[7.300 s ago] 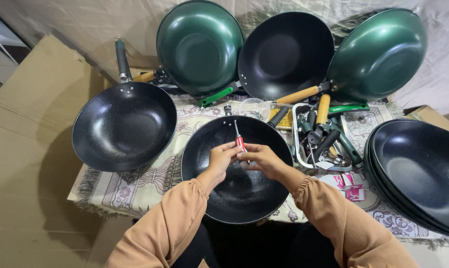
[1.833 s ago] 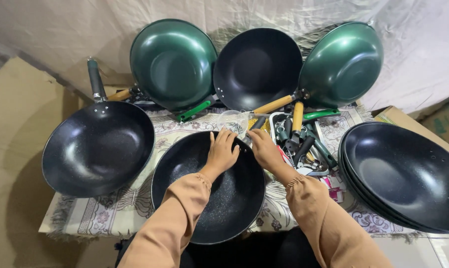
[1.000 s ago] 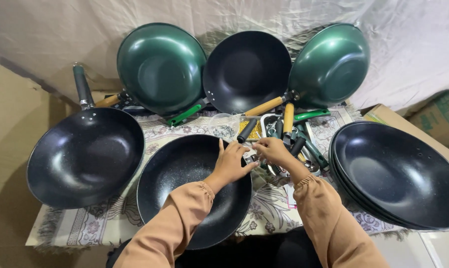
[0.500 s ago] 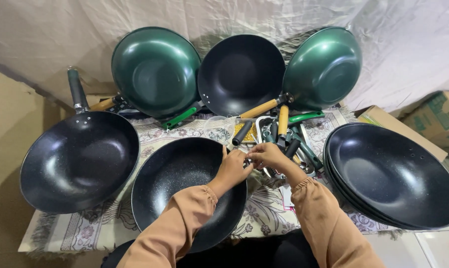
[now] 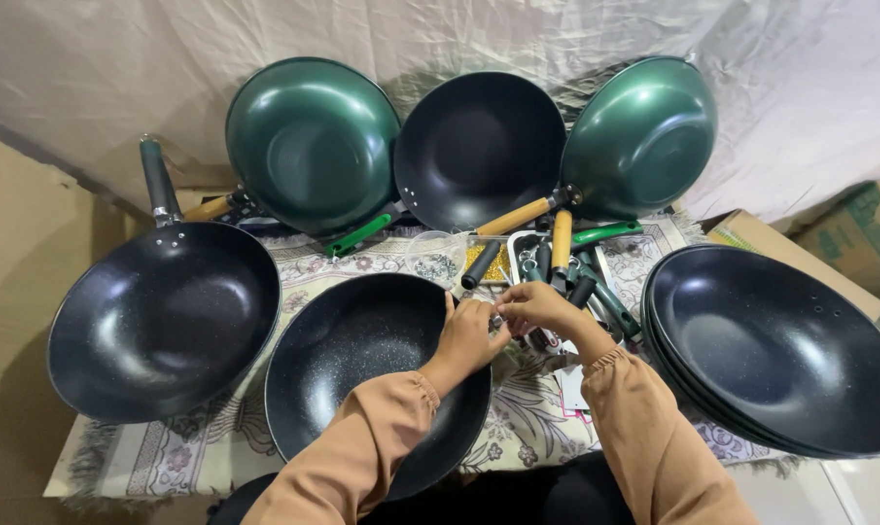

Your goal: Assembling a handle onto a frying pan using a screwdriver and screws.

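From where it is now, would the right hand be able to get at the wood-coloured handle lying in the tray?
Probably yes. The right hand sits just in front of the tray, and the wood-coloured handle lies on top of the other handles with nothing over it.

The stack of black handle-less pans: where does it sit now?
In the head view, the stack of black pans sits at the table's right end, right of the person's right hand and the loose handles.

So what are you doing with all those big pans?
A person in tan sleeves has both hands at the far right rim of a handle-less speckled black wok on a patterned cloth. The left hand and right hand pinch something too small to identify. Loose wooden, black and green handles lie just beyond. More black and green woks stand around.
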